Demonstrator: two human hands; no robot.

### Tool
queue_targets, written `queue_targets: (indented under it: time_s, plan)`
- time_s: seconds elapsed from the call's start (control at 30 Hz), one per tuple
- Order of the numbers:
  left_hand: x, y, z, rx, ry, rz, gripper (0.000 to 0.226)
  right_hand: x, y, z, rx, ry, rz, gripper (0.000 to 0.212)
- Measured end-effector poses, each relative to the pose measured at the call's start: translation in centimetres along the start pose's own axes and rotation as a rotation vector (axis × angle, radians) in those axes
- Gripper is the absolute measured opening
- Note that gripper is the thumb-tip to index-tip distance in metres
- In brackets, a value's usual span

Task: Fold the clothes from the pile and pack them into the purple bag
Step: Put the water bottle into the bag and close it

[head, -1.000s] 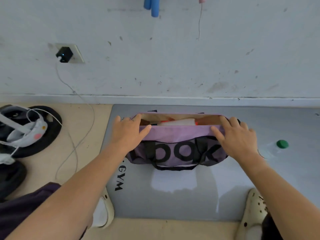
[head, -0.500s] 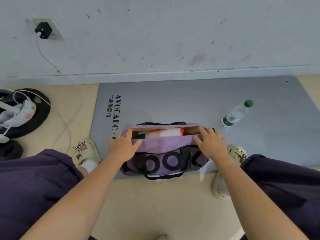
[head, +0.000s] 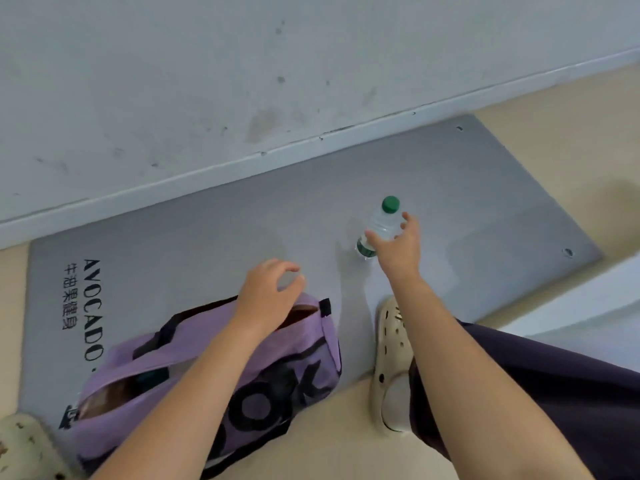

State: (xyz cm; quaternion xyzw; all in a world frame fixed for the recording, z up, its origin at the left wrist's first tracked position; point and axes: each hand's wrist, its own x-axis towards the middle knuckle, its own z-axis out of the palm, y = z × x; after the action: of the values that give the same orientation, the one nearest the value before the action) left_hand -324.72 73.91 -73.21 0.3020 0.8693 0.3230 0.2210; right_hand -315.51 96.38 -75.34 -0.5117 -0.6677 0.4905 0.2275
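Purple bag lies unzipped on the grey mat.
My left hand hovers loosely curled over it; my right hand wraps the water bottle.

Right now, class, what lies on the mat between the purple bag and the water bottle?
In the head view, only bare grey mat lies between the purple bag and the water bottle; the left hand hovers above that stretch's bag end.

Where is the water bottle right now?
In the head view, the water bottle stands on the grey mat, right of the purple bag, with the right hand reaching around it.
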Motion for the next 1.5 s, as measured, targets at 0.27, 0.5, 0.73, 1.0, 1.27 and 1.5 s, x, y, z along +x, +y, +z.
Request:
queue_targets:
  time_s: [0.27, 0.5, 0.73, 1.0, 1.27, 1.5]
  plan:
    - [0.8, -2.4, 4.4, -0.072, -0.175, -0.165, 0.034, 5.0, 3.6, 3.5, -0.067, -0.042, -0.059, 0.069]
    - [0.7, 0.8, -0.3, -0.121, 0.111, -0.054, 0.050, -1.3, -4.4, 4.4, 0.229, -0.269, -0.045, 0.047]
    - [-7.2, 3.4, -13.1, -0.127, 0.266, -0.118, 0.060, -15.0, -16.6, 5.0, 0.257, -0.793, -0.227, 0.039]
    - [-17.6, -0.1, -17.4, -0.987, -0.404, -0.092, 0.054, -24.3, -16.5, 2.6, 0.172, -1.315, -0.104, 0.042]
    - [-18.5, -8.0, -10.5, -0.266, -0.004, -0.430, 0.028, -23.3, -12.1, 2.7, 0.010, -0.808, -0.168, 0.024]
    - [-18.7, -10.6, -3.7, 0.184, -0.312, -0.342, 0.042, -23.1, -7.3, 4.9, -0.051, -0.828, -0.133, 0.039]
